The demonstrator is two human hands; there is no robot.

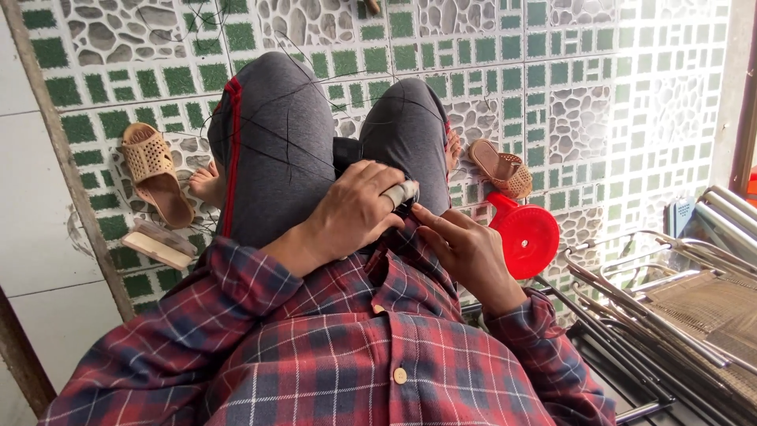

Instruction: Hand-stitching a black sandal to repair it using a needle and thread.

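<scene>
Here the person sat on a low seat over the green-and-white tiled floor (599, 71), knees in grey trousers (276, 134) drawn up. The left hand (355, 211) was curled together over a small dark object (347, 154) in the lap, its index finger wrapped in pale tape (400, 193). The right hand (465, 248) lay just beside it, fingers (432, 219) loosely apart and touching the dark piece's edge below the taped finger; what it gripped, if anything, could not be told. Thin dark threads (315, 87) ran across the knees. A tan sandal (154, 173) lay left of the bare foot, another (502, 168) to the right, near a red plastic stool (524, 237). Folded metal chairs (670, 300) were stacked at the right.
</scene>
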